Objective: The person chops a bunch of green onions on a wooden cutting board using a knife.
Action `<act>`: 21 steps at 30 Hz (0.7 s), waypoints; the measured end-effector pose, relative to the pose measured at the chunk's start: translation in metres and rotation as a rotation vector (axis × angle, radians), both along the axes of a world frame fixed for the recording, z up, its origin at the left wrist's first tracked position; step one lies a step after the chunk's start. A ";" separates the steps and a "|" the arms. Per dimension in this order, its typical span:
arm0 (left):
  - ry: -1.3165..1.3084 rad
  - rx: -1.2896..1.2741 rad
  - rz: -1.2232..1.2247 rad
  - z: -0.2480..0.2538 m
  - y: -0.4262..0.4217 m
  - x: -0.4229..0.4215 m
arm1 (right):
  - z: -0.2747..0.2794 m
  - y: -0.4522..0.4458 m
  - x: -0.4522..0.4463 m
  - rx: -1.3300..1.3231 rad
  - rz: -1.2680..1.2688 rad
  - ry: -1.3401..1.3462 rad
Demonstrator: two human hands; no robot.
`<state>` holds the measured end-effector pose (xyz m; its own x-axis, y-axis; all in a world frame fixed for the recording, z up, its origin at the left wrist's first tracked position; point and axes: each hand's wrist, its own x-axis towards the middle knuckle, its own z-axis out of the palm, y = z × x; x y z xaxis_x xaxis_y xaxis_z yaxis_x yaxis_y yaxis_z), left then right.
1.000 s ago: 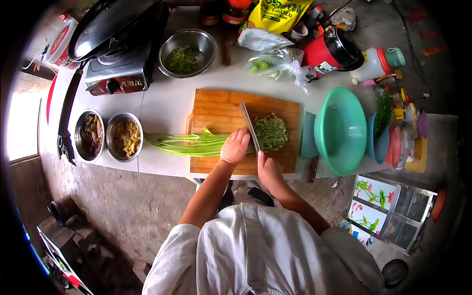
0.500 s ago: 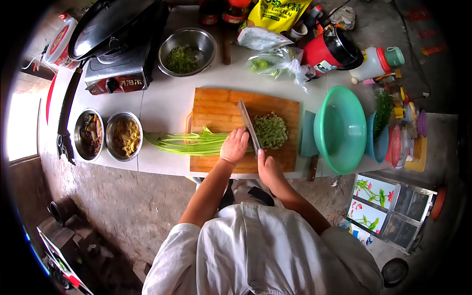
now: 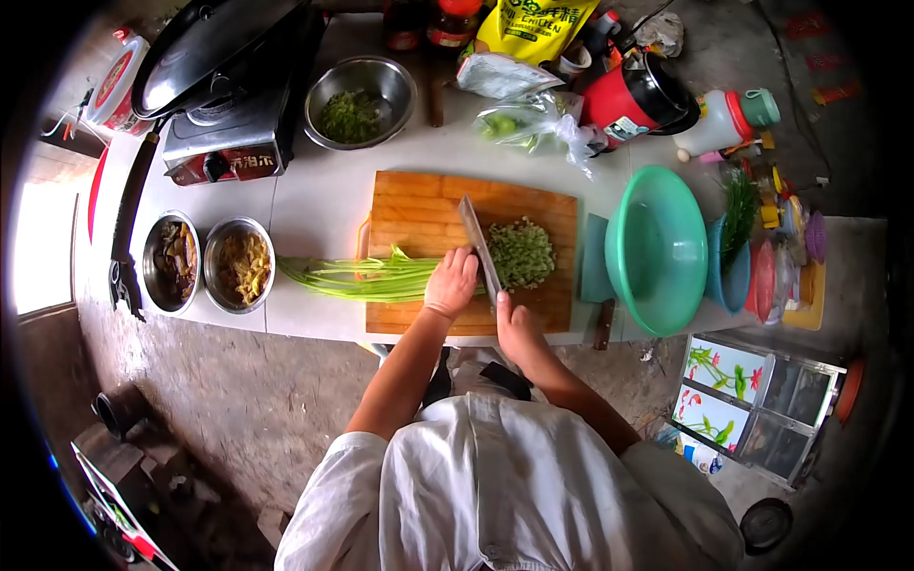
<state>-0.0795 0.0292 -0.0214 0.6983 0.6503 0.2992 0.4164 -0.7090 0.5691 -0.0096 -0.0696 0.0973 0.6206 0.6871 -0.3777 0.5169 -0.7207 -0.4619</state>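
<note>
A bundle of long green stalks point(image 3: 371, 279) lies across the wooden cutting board point(image 3: 419, 205), its left end reaching past the board onto the table. My left hand point(image 3: 451, 284) is closed over the right end of the bundle, pressing it against the board. Beside those fingers stands the blade of a kitchen knife point(image 3: 479, 243), tilted up and to the left. My right hand point(image 3: 519, 325) grips its handle, which the fingers mostly hide. Just right of the blade is a heap of finely chopped green pieces point(image 3: 521, 252).
A green plastic basin point(image 3: 662, 252) stands right of the board, and another knife's handle point(image 3: 604, 325) shows near the table edge. Left are two steel bowls of food point(image 3: 238, 305) and a gas stove point(image 3: 228, 143). Behind stand a steel bowl of chopped greens point(image 3: 395, 90) and a bagged vegetable point(image 3: 524, 119).
The whole view has shifted very slightly. Both hands, the knife and the stalks keep nearly the same places on the board.
</note>
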 end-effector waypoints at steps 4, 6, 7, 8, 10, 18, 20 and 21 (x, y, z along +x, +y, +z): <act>0.001 -0.020 0.007 -0.005 0.000 0.001 | -0.022 0.013 -0.002 -0.082 -0.022 -0.035; -0.004 -0.032 0.003 -0.002 -0.002 0.000 | -0.022 0.011 0.000 0.019 -0.042 -0.049; -0.007 -0.048 0.008 0.001 -0.001 -0.001 | -0.020 0.009 0.004 0.027 -0.043 -0.055; -0.010 -0.068 0.000 0.002 0.000 -0.001 | -0.019 0.006 0.009 0.046 -0.020 -0.009; 0.014 -0.040 0.007 0.000 0.000 -0.002 | -0.019 -0.004 0.011 0.109 0.027 0.012; -0.003 -0.026 0.003 -0.004 0.000 -0.002 | -0.020 0.008 -0.006 -0.095 -0.015 0.008; -0.006 -0.087 0.022 -0.005 0.000 0.000 | -0.022 0.010 -0.005 -0.104 -0.029 -0.003; -0.009 -0.078 0.019 -0.003 0.000 0.000 | -0.022 0.009 -0.005 -0.095 -0.032 -0.006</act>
<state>-0.0796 0.0290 -0.0243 0.6828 0.6852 0.2535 0.4240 -0.6542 0.6263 -0.0143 -0.0605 0.0757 0.6440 0.6281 -0.4368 0.4956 -0.7774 -0.3873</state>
